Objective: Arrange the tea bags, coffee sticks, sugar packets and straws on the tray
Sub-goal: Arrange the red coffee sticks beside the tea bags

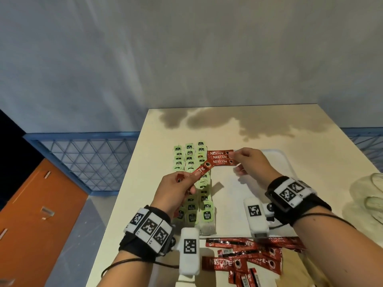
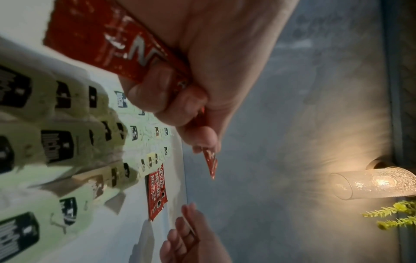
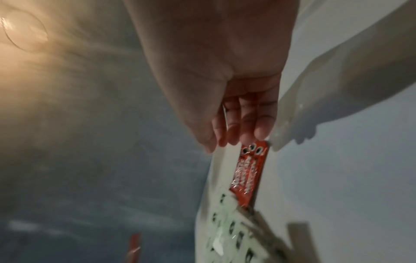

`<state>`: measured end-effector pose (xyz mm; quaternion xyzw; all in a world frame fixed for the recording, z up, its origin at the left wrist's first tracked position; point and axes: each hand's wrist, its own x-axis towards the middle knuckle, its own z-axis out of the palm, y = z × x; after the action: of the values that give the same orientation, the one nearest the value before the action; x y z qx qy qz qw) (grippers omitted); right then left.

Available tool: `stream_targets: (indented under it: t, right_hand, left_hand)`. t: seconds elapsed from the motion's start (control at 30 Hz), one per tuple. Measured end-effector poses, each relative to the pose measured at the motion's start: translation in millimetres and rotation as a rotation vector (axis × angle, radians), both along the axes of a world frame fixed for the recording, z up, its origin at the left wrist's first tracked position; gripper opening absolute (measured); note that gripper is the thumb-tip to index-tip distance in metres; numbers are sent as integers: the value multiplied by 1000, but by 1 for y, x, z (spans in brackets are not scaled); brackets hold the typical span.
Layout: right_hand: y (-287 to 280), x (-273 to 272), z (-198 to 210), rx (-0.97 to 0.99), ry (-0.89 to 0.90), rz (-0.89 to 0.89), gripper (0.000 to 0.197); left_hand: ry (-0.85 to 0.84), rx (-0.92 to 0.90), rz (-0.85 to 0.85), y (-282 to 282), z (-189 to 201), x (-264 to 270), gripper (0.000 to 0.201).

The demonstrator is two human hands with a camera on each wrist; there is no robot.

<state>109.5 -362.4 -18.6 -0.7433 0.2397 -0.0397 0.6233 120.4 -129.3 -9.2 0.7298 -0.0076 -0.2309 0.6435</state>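
Note:
A white tray (image 1: 276,152) lies on the cream table (image 1: 269,125). Green tea bags (image 1: 189,157) fill three columns on its left side. Three red coffee sticks (image 1: 220,157) lie side by side at the tray's far end, right of the tea bags. My right hand (image 1: 237,160) has its straight fingertips (image 3: 236,135) at the right ends of these sticks (image 3: 247,170). My left hand (image 1: 185,184) hovers over the tea bags (image 2: 56,146) and grips a small bunch of coffee sticks (image 2: 101,39); one stick (image 1: 200,170) juts up to the right.
A loose pile of coffee sticks (image 1: 248,258) lies on the table in front of the tray. A clear glass vessel (image 1: 369,195) stands at the right edge. A lit glass lamp (image 2: 371,183) is on the wall. A blue lattice rail (image 1: 89,158) and an orange cabinet (image 1: 41,204) are to the left.

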Motion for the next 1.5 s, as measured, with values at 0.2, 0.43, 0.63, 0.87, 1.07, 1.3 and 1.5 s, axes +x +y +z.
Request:
stream_targets:
  t: [0.2,0.43,0.63,0.87,1.07,1.3,1.5]
  right_hand:
    - [32,-36,23,44,-84,242,19]
    - [27,-58,22,30,-130,177,13]
    - [18,-65,24,-120,-90,283,11]
    - [-9,-65,-10,-70,51,93,13]
    - [-37,-44,-37,-171,196,-73,18]
    - [-35,0,-56,-139,168,-117,21]
    - [-26,24,-59,-180,169,-76,24]
  left_hand:
    - [-98,64,-23,-12,9,-12,24]
    - [-100,85,-1,-6,18,-21,24]
    - [-101,95,-8,-6,19,-28,26]
    - [114,95,29,-2,19,-15,37]
    - [186,-95,145,5,6,0,37]
    - [50,-139,65,11,13,1,26]
    - [0,-29,68,14,5,11,25]
